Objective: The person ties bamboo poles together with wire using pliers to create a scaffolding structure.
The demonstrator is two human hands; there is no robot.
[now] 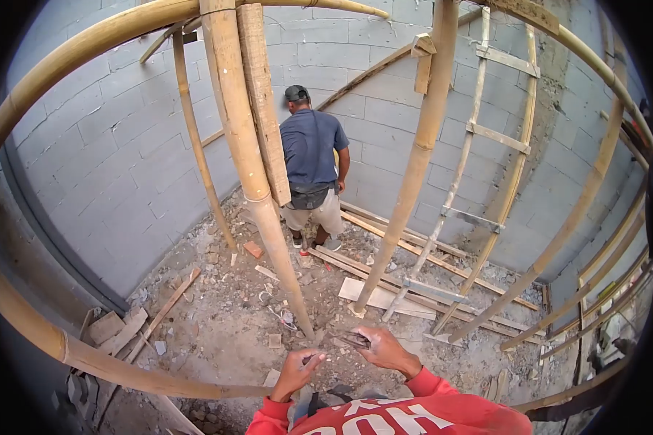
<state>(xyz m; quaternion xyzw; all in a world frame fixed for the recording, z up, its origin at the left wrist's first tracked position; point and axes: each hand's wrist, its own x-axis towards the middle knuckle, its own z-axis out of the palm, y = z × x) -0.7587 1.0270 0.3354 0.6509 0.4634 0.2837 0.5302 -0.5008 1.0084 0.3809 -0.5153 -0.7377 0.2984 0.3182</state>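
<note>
Low in the head view, my left hand [296, 371] is closed, thumb against fingers, with a small dark bit showing that I cannot make out. Beside it on the right, my right hand [386, 351] grips a thin dark two-pronged tool [352, 338], its tip pointing left. The two hands are apart, in front of my red sleeves and shirt [413, 417]. Just beyond them, the foot of a thick bamboo pole [272, 239] meets the rubble floor. A wooden plank [263, 109] stands against that pole's upper part.
A co-worker [310, 145] in a dark shirt stands facing the grey block wall [109, 123]. A wooden ladder [479, 174] leans at the right. More bamboo poles [410, 167] stand around me. Planks [442, 286] and debris cover the ground; a curved bamboo bar [138, 373] crosses low at left.
</note>
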